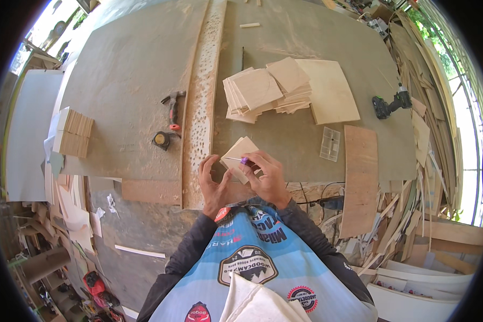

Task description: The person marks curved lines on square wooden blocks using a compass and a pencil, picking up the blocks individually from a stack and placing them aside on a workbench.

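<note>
Between my hands, near the front edge of the workbench, lie square pieces of thin plywood (238,148), seemingly more than one stacked. My right hand (267,178) is closed around the purple handle of a small screwdriver (244,160); its thin metal shaft points left across the top piece. I cannot make out the tip. My left hand (214,185) is beside the near left edge of the plywood, thumb close to that edge and fingers apart and slightly curled. The near part of the plywood is partly hidden by my hands.
A perforated dusty strip (200,107) crosses the workbench (139,48). Left of it lie a hammer (173,110), tape measure (161,140) and stacked blocks (74,133). To the right are stacked plywood squares (256,88), a larger panel (330,91), a clear divided box (330,144) and a cordless drill (392,102).
</note>
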Tool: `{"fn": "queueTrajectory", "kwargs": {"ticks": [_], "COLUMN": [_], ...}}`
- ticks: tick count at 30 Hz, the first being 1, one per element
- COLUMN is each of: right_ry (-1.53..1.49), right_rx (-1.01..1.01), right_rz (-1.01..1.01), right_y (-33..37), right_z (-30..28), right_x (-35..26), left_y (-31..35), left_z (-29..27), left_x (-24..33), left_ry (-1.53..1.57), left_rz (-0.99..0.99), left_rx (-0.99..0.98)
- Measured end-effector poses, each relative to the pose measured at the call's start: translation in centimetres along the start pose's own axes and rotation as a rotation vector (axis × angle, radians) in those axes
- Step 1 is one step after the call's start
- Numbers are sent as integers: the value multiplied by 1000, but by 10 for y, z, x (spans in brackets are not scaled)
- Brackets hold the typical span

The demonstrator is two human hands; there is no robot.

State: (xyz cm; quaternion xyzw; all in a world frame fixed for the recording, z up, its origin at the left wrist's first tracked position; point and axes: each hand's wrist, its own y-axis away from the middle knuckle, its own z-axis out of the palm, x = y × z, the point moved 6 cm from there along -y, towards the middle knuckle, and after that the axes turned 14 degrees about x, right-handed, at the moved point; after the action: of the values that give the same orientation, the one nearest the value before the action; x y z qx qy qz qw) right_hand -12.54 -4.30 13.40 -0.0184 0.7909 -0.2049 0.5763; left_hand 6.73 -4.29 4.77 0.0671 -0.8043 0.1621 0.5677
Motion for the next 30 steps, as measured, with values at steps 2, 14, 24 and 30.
{"fn": "queueTrajectory", "kwargs": {"ticks": [2, 14, 24, 30], "right_ry": [27, 69, 97, 81], "right_rx": [-16, -62, -65, -52], "right_rz": [-32, -80, -123, -96], "right_y": [0, -3, -3, -4], "right_z": [4, 12, 13, 14], "right_x": [4, 7, 5, 3], "left_y": [-2, -2, -2, -2], "left_z": [0, 3, 3, 3], "left_x": [1, 1, 1, 5], "left_ry": [-9, -23, -21, -20], "left_rz": [16, 40, 57, 82], "left_rx": [2, 21, 20, 27]}}
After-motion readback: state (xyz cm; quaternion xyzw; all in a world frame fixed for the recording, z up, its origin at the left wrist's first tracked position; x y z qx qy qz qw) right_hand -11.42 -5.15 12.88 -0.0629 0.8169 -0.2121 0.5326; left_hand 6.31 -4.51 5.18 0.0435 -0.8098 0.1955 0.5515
